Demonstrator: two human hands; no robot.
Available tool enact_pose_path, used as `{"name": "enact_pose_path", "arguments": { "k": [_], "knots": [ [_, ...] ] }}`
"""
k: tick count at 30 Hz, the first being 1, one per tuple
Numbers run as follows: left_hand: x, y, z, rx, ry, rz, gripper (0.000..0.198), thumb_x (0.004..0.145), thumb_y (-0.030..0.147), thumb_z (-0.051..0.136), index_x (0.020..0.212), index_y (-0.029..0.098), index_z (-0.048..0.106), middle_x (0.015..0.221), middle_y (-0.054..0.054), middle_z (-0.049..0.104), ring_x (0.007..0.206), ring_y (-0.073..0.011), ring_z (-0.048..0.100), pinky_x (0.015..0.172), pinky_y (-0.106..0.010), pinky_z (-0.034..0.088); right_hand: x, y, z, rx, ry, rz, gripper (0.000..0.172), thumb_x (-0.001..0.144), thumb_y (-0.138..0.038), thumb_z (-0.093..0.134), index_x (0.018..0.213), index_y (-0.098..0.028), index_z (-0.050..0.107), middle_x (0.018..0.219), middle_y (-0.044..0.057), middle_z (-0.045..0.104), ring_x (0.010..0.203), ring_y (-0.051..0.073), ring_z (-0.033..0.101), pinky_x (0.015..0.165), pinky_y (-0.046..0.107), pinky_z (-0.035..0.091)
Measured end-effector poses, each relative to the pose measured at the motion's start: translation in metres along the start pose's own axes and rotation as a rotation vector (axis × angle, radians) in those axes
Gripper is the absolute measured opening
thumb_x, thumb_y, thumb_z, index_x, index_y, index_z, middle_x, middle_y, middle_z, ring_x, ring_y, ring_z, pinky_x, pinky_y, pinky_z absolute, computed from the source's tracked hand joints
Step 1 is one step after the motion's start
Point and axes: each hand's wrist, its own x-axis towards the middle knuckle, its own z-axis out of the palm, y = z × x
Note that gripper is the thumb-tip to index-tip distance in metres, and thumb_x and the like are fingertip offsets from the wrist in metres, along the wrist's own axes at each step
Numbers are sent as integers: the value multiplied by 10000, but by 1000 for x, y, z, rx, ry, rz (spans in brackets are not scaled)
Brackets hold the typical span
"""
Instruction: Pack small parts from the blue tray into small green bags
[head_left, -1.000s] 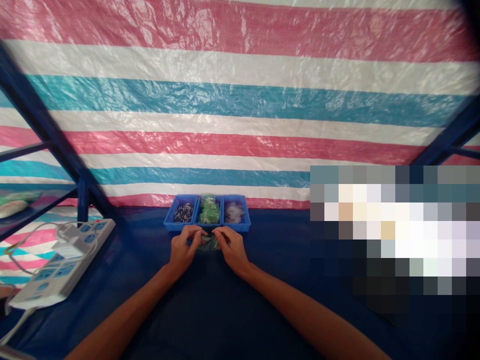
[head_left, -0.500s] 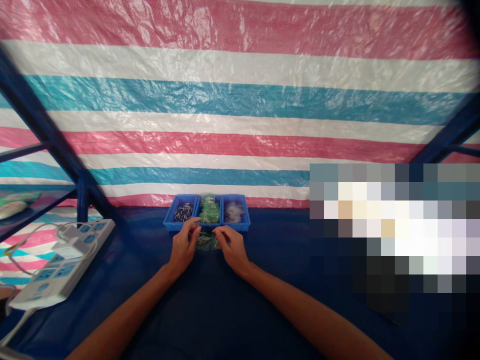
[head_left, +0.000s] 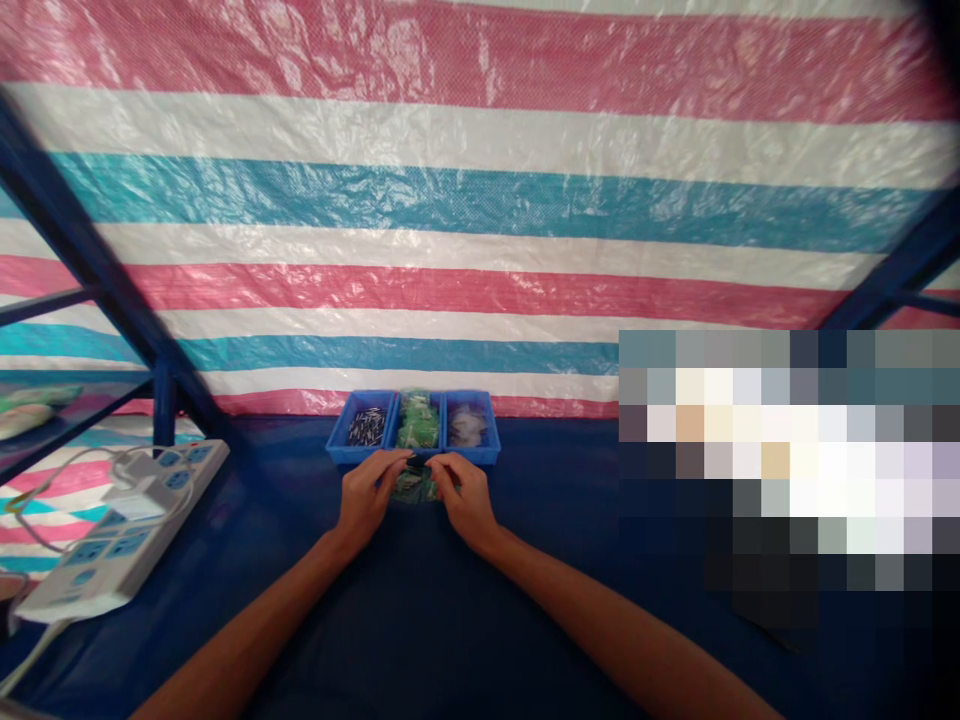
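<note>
Head view: both hands meet over the blue table (head_left: 420, 620), near the middle of its far edge, just in front of a row of three blue bins (head_left: 349, 453). Left hand (head_left: 367, 497) and right hand (head_left: 463, 495) each pinch one end of a small green packet (head_left: 415, 486) between thumb and fingertips, other fingers curled. The packet looks clear of the bins and just above the table.

Judged progress: one packet is out and in hand; whether it is opened is too small to tell. The bins hold dark pins (head_left: 367, 427), green pieces (head_left: 416, 425) and pale pieces (head_left: 468, 427).

The packet's long axis seems to run left-right, along the far edge; its ends can't be told apart.
</note>
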Motion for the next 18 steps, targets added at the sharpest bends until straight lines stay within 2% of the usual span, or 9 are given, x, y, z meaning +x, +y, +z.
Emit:
{"name": "enact_pose_path", "arguments": {
  "k": [5,11,18],
  "knots": [
    [-3,-5,1,-40,-55,-63,254,916,297,446,1075,188,611,715,9,661,508,-97,573,574,-203,481,-1,0,0,14,23,4,242,910,-301,441,975,-185,642,899,59,649,767,165,603,635,242,463],
    [-4,-4,2,-40,-100,-115,291,928,315,404,1139,175,548,597,46,578,496,-105,560,565,-201,457,-1,0,0,4,-1,-2,259,902,-311,467,1071,-197,626,848,46,623,712,153,579,635,246,461],
    [-2,-1,1,-39,-131,-166,316,925,345,389,1148,171,531,518,69,501,443,-105,505,506,-198,413,1,0,-1,-17,-32,-49,222,902,-301,479,977,-196,660,802,36,608,700,146,560,642,245,438]
  ]
}}
